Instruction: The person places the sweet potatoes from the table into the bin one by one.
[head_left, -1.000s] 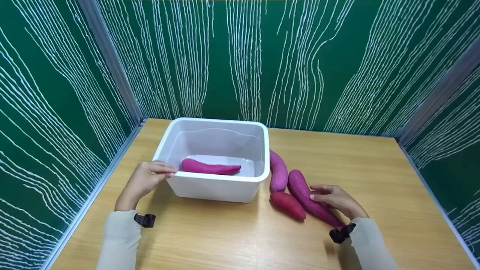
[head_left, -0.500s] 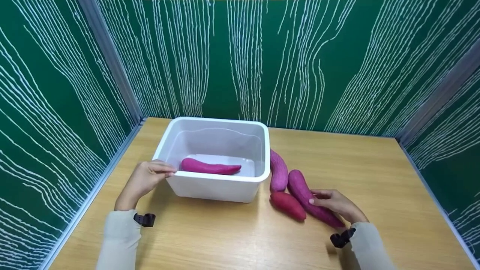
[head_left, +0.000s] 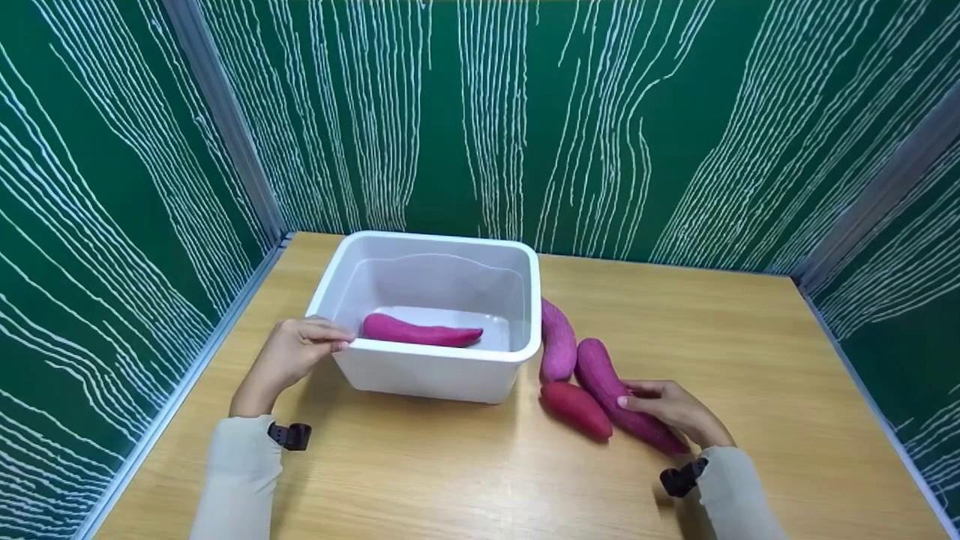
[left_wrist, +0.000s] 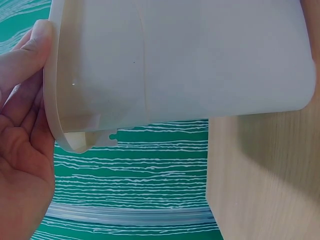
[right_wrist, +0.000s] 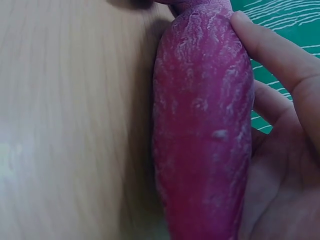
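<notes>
My left hand [head_left: 298,352] pinches the front left corner of a white plastic bin [head_left: 435,379]; its thumb shows on the rim in the left wrist view. Inside the bin lies one long pink-purple sweet potato [head_left: 420,332]. My right hand [head_left: 675,411] holds another long purple sweet potato [head_left: 600,369] on the table, thumb on its upper side and fingers along its far side. That sweet potato fills the middle of the right wrist view [right_wrist: 202,125]. Just left of it lie a shorter red sweet potato [head_left: 576,410] and a curved purple sweet potato [head_left: 557,345] beside the bin.
A light wooden table [head_left: 420,465] bears everything. Green walls with white wavy lines [head_left: 585,135] enclose it at the back and both sides, joined by grey metal posts [head_left: 225,112]. Each wrist wears a small black camera [head_left: 682,478].
My right hand has shifted slightly toward the table's near edge along the purple sweet potato, its thumb now lower on it. The left hand and bin stay in place.
</notes>
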